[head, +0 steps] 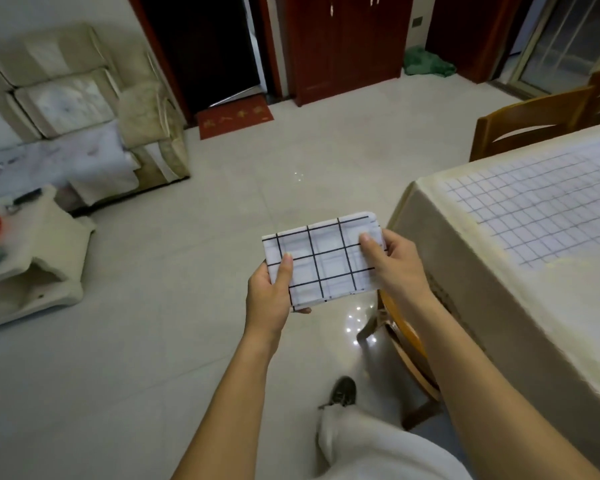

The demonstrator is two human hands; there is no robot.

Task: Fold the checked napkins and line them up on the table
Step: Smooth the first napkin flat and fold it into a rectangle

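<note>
While the left hand (269, 289) pinches the folded checked napkin (326, 261), the right hand (394, 261) grips its opposite edge.

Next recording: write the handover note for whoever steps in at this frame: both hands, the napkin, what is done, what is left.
The left grip holds the checked napkin at its near left corner, thumb on top. The right grip holds its right end, thumb on top.
The napkin is folded into a rectangle, held in the air over the floor, left of the table.
Done: this napkin looks folded.
Left: set it on the table in line. Whether others already lie there cannot be told; only a pale gridded sheet shows on top.
</note>
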